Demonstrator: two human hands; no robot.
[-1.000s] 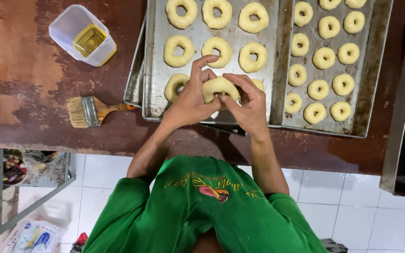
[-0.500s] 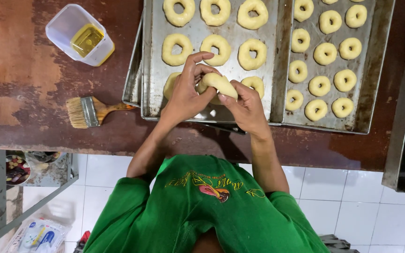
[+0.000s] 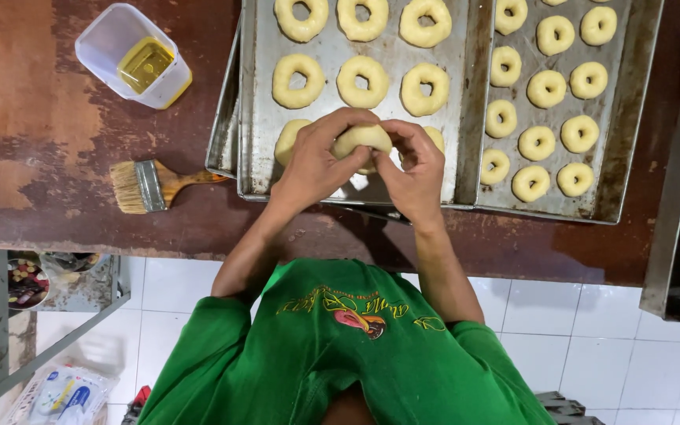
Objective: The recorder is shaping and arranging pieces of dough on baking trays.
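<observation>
From the head camera, looking straight down, both hands meet over the near edge of a large grey metal baking tray [image 3: 255, 118] that lies on a worn dark-brown wooden surface [image 3: 57, 142]. The left hand [image 3: 315, 161] and the right hand [image 3: 417, 165] are closed together around one pale ring of raw dough [image 3: 362, 139], fingers curled over its top and sides, so the ring sits between them just above the tray's front row. Whether the ring touches the tray cannot be told.

That tray holds rows of pale raw dough rings [image 3: 364, 81]: three across the far row, three in the middle row, and in the near row one partly hidden behind the left hand and another peeking out beside the right hand.

Touching its right side lies a second grey metal tray [image 3: 623, 118] filled with smaller dough rings [image 3: 546, 88] in three columns.

To the far left stands a clear square plastic tub [image 3: 131, 55] with yellow oil pooled in its bottom. Nearer, a wooden-handled pastry brush [image 3: 159, 184] lies flat, its handle tip just touching the large tray's corner.

Below, the person's green shirt [image 3: 340, 354] fills the foreground over white floor tiles [image 3: 592, 330].
</observation>
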